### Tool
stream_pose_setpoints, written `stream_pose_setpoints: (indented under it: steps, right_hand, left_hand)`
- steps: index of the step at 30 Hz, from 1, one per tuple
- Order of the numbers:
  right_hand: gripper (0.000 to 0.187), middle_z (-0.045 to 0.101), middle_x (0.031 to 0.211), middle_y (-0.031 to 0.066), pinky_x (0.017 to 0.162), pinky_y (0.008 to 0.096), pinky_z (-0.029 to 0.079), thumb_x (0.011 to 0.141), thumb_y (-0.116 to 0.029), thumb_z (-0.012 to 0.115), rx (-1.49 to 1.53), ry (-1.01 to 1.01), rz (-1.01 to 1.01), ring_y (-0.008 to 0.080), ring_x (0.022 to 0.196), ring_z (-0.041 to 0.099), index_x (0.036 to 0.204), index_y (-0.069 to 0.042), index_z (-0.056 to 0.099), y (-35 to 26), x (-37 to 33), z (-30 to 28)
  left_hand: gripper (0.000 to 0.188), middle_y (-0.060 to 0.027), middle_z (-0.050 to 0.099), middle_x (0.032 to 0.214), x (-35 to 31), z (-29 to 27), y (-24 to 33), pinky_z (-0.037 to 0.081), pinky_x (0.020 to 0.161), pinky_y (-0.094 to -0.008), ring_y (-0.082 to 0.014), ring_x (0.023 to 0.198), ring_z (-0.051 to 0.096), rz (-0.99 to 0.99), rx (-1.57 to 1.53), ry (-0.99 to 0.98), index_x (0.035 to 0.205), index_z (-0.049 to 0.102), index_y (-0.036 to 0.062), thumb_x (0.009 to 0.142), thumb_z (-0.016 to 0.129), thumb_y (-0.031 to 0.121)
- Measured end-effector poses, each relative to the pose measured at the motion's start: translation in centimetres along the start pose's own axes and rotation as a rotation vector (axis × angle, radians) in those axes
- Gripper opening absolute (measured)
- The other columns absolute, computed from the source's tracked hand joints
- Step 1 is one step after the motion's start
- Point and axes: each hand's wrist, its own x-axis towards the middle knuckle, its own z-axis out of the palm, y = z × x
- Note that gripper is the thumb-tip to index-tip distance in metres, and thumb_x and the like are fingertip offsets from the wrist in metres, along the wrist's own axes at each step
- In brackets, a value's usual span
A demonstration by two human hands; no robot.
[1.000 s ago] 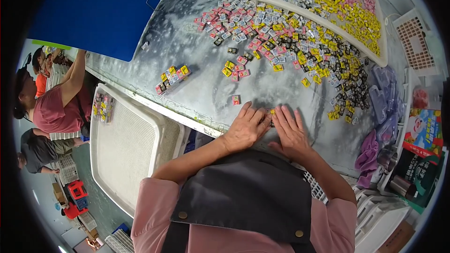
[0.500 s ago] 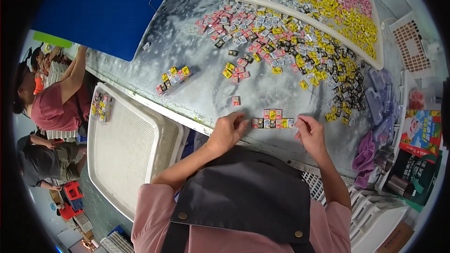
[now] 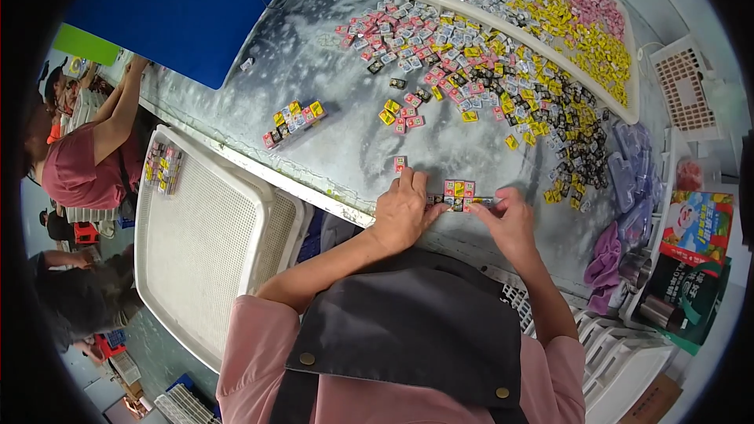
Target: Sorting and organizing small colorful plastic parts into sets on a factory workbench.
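Note:
In front of me a short row of small block-shaped packets point(image 3: 458, 202) in pink, yellow, black and white lies on the grey table, with a few more on its far side. My left hand point(image 3: 399, 210) covers the row's left end, thumb along its near edge and fingers bent over it. A single pink packet point(image 3: 400, 162) lies just beyond those fingertips. At the right end, my right hand point(image 3: 506, 224) grips the row between thumb and fingers. Farther left stands a block of stacked packets point(image 3: 294, 122).
Loose packets point(image 3: 463, 71) spread across the far table. A white tray point(image 3: 503, 41) of sorted packets stands behind them. Left are a blue board point(image 3: 157, 12) and a white mesh tray point(image 3: 200, 243). A purple cloth point(image 3: 603, 263) lies right. Co-workers stand at far left.
Both hands have closed in on the row from its two ends and now cover parts of it. The whole view has shifted slightly.

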Motion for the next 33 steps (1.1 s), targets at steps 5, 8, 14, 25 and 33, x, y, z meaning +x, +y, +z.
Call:
stream_pose_setpoints:
  steps: [5, 8, 14, 25, 33]
  right_hand:
    - [0.062, 0.065, 0.071, 0.0125, 0.059, 0.0357, 0.051, 0.072, -0.039, 0.091, -0.084, 0.033, -0.076, 0.0204, 0.062, 0.063, 0.106, 0.003, 0.061, -0.5, 0.1, 0.8]
    - [0.044, 0.064, 0.072, 0.0076, 0.057, 0.0318, 0.050, 0.081, -0.023, 0.085, 0.119, 0.030, -0.102, 0.0167, 0.061, 0.061, 0.109, 0.002, 0.061, 1.6, 0.1, 1.3]
    - [0.018, 0.061, 0.073, 0.0037, 0.048, 0.0250, 0.043, 0.092, 0.000, 0.066, 0.573, -0.160, 0.123, 0.0085, 0.056, 0.053, 0.109, 0.003, 0.063, 2.4, 1.0, 0.8]
    - [0.013, 0.059, 0.073, 0.0015, 0.051, 0.0247, 0.043, 0.093, -0.001, 0.065, 0.687, -0.417, -0.099, 0.0083, 0.057, 0.052, 0.106, 0.001, 0.062, -14.5, 9.6, 6.4]
    - [0.021, 0.063, 0.076, 0.0026, 0.051, 0.0240, 0.048, 0.092, -0.010, 0.072, 0.591, -0.552, -0.038, 0.0079, 0.059, 0.057, 0.107, 0.002, 0.063, -21.5, 15.7, 14.8]
  left_hand:
    - [0.056, -0.0222, 0.057, 0.106, -0.3, 0.0, -0.2, 0.057, 0.072, -0.0455, -0.0400, 0.091, 0.066, -0.030, 0.011, 0.012, 0.117, 0.051, -0.0023, 0.083, 0.079, 0.033]
    - [0.049, -0.0257, 0.065, 0.097, 0.1, 1.1, -1.2, 0.055, 0.075, -0.0452, -0.0412, 0.086, 0.066, -0.073, -0.054, 0.090, 0.116, 0.056, -0.0029, 0.085, 0.077, 0.028]
    - [0.023, -0.0215, 0.068, 0.080, 0.5, -0.3, -3.5, 0.054, 0.071, -0.0424, -0.0364, 0.074, 0.068, -0.204, -0.422, 0.064, 0.105, 0.066, -0.0045, 0.085, 0.065, 0.008]
    - [0.019, -0.0073, 0.071, 0.085, -1.0, -13.2, -11.7, 0.054, 0.070, -0.0273, -0.0104, 0.075, 0.066, -0.354, -0.663, 0.398, 0.113, 0.062, -0.0068, 0.096, 0.061, 0.002]
    - [0.021, -0.0027, 0.065, 0.074, -0.4, -16.0, -19.6, 0.052, 0.063, -0.0266, -0.0088, 0.070, 0.064, -0.516, -0.558, 0.568, 0.111, 0.064, -0.0084, 0.097, 0.061, 0.007]
